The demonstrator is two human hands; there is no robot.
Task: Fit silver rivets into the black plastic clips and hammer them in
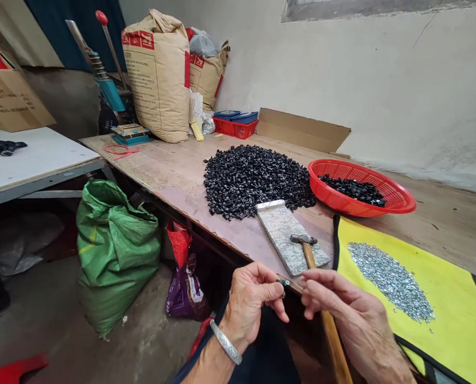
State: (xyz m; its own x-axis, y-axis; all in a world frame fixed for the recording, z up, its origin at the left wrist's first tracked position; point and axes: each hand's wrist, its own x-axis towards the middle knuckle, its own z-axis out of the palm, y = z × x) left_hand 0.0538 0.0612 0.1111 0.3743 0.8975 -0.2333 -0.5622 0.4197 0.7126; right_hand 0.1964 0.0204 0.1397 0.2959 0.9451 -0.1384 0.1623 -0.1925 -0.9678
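Left hand [251,301] pinches a small black plastic piece [284,284], right hand [344,304] curled just beside it, hold unclear, hammer [308,255] and stone slab [280,234] lying within easy reach

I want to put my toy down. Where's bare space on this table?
Bare board lies between the red cord and the pile of black pieces, and right of the red basket. The stone slab and hammer crowd the front.

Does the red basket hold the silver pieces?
No, the red basket holds black pieces, while the silver pieces lie on the yellow sheet.
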